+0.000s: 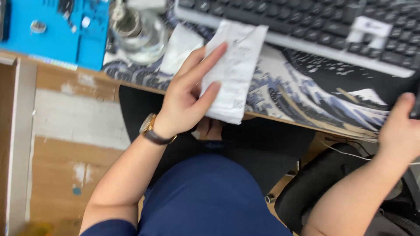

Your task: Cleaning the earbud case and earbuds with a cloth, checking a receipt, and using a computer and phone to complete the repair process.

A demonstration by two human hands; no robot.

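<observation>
The left hand [186,98] pinches a white paper slip [232,70] between thumb and fingers, its long axis running up toward the keyboard [306,26] over the worktop edge [280,120], while the right hand [400,129], grasp unclear, sits well apart.

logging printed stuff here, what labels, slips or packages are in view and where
Paper slip: white, long, creased, faint print, held in left hand over the desk edge.
Label: small white rectangle on the dark keyboard, upper right.
Blue mat: upper left, pale printed strip along its lower edge.
</observation>
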